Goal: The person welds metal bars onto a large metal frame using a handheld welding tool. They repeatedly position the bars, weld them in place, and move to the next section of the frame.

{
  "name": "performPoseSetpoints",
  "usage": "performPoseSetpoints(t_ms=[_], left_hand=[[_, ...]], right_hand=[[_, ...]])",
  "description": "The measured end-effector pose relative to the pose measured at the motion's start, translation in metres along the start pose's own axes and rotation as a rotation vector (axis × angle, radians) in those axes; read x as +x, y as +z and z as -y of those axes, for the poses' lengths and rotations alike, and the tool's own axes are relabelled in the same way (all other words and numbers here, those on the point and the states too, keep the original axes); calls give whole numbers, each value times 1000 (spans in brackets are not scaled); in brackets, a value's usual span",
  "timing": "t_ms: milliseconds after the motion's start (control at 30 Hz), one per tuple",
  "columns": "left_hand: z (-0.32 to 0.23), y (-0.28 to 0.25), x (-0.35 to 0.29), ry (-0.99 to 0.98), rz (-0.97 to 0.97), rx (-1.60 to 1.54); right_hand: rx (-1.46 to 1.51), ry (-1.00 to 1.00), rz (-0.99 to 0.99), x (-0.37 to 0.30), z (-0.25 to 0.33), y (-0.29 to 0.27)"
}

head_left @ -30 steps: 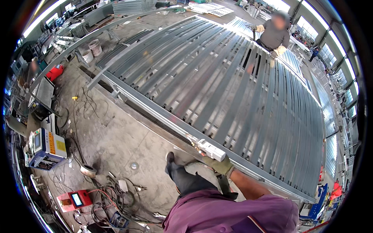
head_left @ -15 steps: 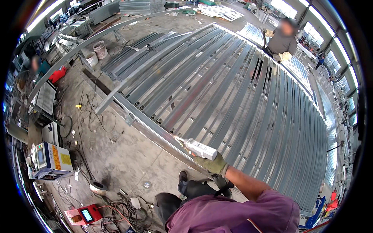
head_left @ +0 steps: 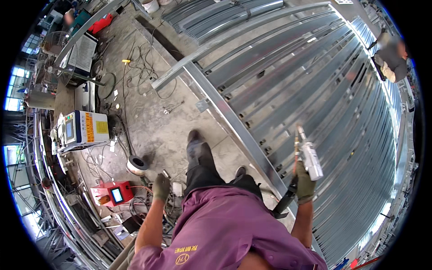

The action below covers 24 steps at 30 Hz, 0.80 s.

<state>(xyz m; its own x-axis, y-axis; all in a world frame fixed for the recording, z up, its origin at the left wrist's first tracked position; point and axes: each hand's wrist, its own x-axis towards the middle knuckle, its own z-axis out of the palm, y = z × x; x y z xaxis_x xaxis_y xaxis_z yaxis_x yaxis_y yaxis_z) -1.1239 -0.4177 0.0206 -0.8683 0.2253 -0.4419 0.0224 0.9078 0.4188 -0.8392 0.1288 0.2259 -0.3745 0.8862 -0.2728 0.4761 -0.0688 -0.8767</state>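
Observation:
My right hand (head_left: 306,184), in an olive-green work glove, is closed around a handheld welding gun (head_left: 311,159) with a pale boxy body and a narrow nozzle. The gun is held over the grey metal slats (head_left: 288,101), nozzle pointing away from me; a black hose or sleeve hangs by my wrist. The slats lie in rows across a large metal frame (head_left: 225,105). My left hand (head_left: 161,186), gloved the same way, hangs low on the left above the floor. Its fingers look curled together, with nothing visible in them.
A white-and-blue control box (head_left: 85,128) stands at left. Below it are a red box with a lit screen (head_left: 112,193), a wire spool (head_left: 136,165) and tangled cables (head_left: 146,74). Another person (head_left: 390,59) stands beyond the frame, far right. More metal profiles (head_left: 216,20) lie behind.
The view has swung left and downward. My right hand has moved the welding gun from near the frame's edge beam to above the slats. My left hand has come into view.

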Motion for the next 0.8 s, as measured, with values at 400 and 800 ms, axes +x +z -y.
performPoseSetpoints(t_ms=[400,800], left_hand=[[-408,-90,335,1063,-54,43],[-456,-37,384,914,185,437]], right_hand=[[78,182,-110,5,103,154],[116,429,-50,5,74,166]])
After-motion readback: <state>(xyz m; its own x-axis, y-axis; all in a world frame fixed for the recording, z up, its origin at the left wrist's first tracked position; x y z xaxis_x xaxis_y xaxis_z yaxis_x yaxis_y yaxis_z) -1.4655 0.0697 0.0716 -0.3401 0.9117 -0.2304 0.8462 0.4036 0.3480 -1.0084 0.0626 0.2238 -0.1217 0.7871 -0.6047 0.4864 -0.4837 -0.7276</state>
